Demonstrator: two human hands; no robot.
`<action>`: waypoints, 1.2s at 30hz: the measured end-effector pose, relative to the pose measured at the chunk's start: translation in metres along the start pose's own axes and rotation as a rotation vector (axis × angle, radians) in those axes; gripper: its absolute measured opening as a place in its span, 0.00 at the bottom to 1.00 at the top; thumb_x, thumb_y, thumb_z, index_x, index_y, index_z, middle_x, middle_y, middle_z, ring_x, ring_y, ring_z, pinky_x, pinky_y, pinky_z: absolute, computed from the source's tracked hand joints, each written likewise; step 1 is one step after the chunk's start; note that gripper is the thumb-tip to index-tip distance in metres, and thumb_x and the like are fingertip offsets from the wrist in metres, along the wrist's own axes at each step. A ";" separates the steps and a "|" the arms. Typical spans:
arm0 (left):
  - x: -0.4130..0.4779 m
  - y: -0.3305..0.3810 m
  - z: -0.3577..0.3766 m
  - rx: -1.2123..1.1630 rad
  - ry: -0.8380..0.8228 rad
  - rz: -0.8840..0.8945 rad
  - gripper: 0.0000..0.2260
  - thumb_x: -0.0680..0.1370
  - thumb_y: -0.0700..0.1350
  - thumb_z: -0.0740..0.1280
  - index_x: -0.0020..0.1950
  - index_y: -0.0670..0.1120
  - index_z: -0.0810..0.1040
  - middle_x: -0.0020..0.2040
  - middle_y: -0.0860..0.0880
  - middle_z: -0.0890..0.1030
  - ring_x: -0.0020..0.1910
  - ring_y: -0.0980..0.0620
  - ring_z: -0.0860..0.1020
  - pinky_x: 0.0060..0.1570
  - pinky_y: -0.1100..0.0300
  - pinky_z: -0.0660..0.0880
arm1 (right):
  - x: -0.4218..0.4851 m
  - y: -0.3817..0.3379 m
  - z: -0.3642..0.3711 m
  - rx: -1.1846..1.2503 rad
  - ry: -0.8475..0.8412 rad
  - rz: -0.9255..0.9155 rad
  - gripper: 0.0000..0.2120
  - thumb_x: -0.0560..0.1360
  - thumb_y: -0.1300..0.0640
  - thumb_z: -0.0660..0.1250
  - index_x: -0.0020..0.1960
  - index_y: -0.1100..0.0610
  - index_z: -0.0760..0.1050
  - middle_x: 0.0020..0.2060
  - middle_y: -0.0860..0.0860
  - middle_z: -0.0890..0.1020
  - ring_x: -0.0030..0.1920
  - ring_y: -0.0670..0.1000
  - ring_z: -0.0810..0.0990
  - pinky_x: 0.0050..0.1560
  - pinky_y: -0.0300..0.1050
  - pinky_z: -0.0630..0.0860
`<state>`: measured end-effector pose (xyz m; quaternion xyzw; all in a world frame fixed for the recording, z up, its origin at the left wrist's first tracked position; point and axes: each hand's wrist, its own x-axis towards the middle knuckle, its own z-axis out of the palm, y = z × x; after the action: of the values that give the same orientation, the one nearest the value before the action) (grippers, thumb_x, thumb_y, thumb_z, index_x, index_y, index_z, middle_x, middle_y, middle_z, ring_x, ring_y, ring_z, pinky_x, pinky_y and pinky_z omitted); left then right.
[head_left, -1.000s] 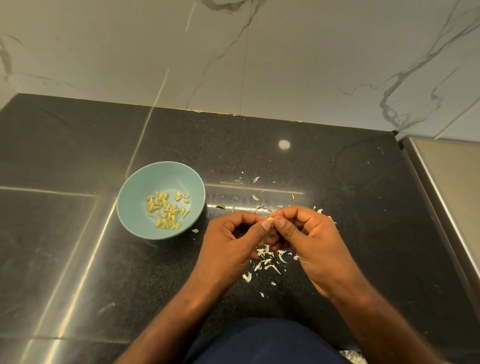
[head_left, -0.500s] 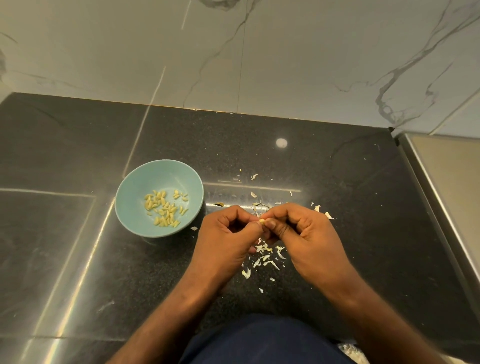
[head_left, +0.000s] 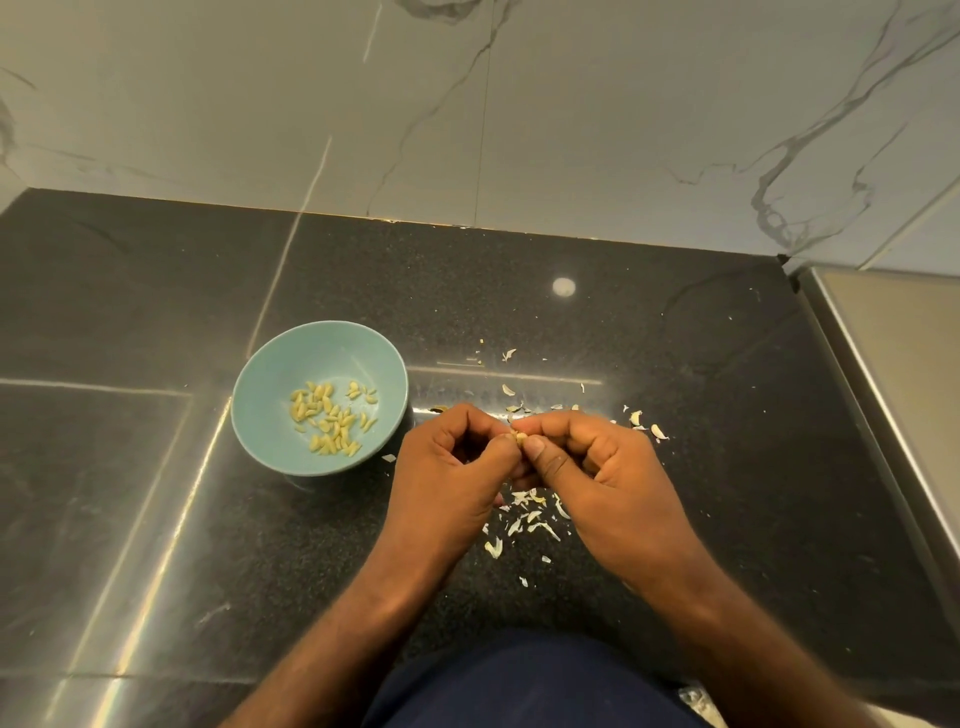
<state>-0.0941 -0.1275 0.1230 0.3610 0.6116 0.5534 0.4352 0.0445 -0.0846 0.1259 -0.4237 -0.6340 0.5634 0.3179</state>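
A small pale yellow seed (head_left: 518, 438) is pinched between two hands, just above the shiny black stone tabletop (head_left: 727, 415). The left hand (head_left: 452, 478) and the right hand (head_left: 608, 483) meet thumb to thumb. The grip of each one is closed tight on the seed, with the other fingers curled in. It looks like the shell is being picked off.

Just to the left of the hands stands a round light blue bowl (head_left: 291, 364). It has a little pile of peeled yellow seeds (head_left: 330, 418) inside. Many thin white bits of shell (head_left: 530, 519) lie on the tabletop under and behind the hands.

What could go wrong? The seed is tiny and smooth, so a hard squeeze could make it pop out and get lost among the shell bits. A nail pushed too deep could break the seed in two. A bit of shell could stick to it and go into the bowl too. A wrist swung left could bump the bowl.

No words, labels or brand marks can be read anywhere.
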 end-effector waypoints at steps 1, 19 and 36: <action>0.000 -0.001 -0.001 0.006 0.002 0.008 0.06 0.75 0.37 0.71 0.38 0.44 0.80 0.31 0.49 0.80 0.30 0.56 0.75 0.30 0.64 0.74 | 0.000 0.000 0.000 -0.003 -0.008 -0.003 0.09 0.79 0.65 0.67 0.54 0.54 0.83 0.42 0.51 0.87 0.45 0.51 0.86 0.50 0.48 0.83; 0.004 -0.013 0.000 0.125 -0.057 -0.003 0.03 0.78 0.43 0.71 0.48 0.51 0.82 0.42 0.56 0.84 0.42 0.59 0.81 0.41 0.61 0.80 | 0.001 0.006 -0.008 0.378 0.085 0.150 0.08 0.79 0.65 0.64 0.56 0.62 0.78 0.38 0.55 0.83 0.38 0.52 0.82 0.40 0.43 0.79; 0.001 -0.014 0.000 0.098 -0.054 0.207 0.08 0.75 0.37 0.73 0.52 0.46 0.86 0.45 0.54 0.86 0.48 0.57 0.84 0.51 0.62 0.80 | 0.001 0.001 -0.008 0.113 0.135 0.119 0.04 0.77 0.64 0.69 0.49 0.60 0.83 0.38 0.55 0.86 0.40 0.53 0.86 0.42 0.47 0.82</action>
<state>-0.0938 -0.1282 0.1089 0.4577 0.5854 0.5551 0.3738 0.0510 -0.0802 0.1256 -0.4793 -0.5519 0.5862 0.3493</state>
